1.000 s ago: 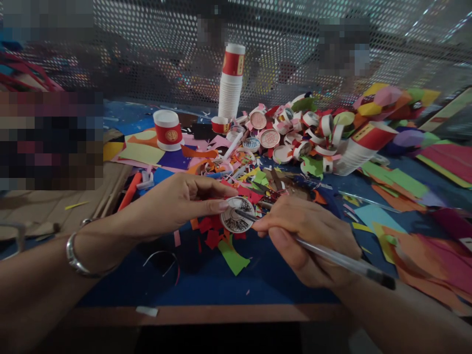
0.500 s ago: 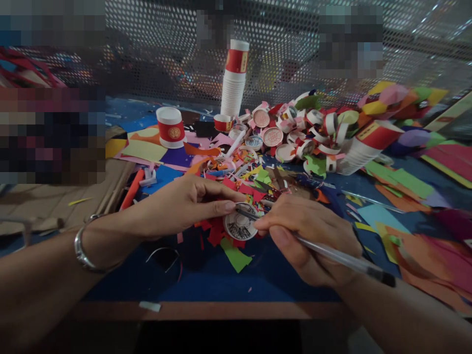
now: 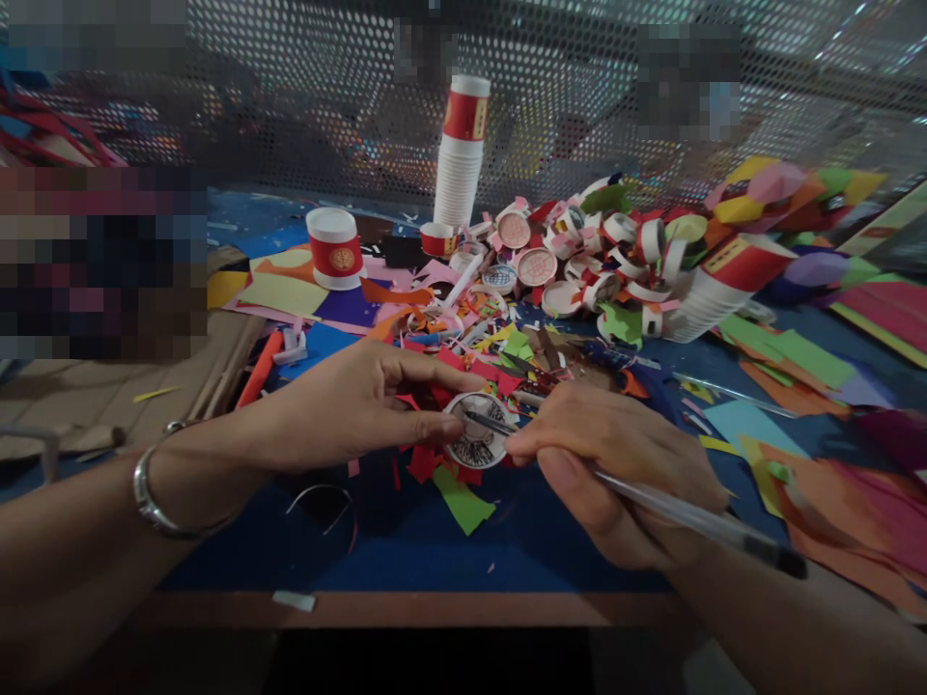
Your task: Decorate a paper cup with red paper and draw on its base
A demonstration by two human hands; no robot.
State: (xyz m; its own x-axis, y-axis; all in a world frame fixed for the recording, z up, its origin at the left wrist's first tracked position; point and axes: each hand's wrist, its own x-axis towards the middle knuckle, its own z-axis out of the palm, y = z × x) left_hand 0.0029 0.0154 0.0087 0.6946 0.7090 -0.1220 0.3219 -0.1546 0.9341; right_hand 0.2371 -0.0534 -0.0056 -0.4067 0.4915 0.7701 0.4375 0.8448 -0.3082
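Observation:
Between thumb and fingers, my left hand [image 3: 395, 401] grips the edge of a round white paper cup base [image 3: 482, 449] marked with black ink lines. My right hand [image 3: 608, 473] is closed around a clear pen [image 3: 673, 505] with a dark end, and the pen's tip rests on or just over the disc's inked face. Red paper pieces and a green paper scrap [image 3: 463, 499] lie under and below the disc. Part of the disc's left edge is hidden by my left thumb.
Behind are a tall paper cup stack [image 3: 458, 183], a red-and-white paper cup [image 3: 335, 251] and a heap of cut cup bases [image 3: 536, 267]. A tilted cup stack [image 3: 714, 290] stands right. Coloured paper sheets [image 3: 847, 492] cover the right side; cardboard [image 3: 174, 338] lies left.
The view has shifted slightly. My left thumb has moved lower along the disc's edge. The pen has tipped a little, its tip moving over the disc, while both hands keep their hold.

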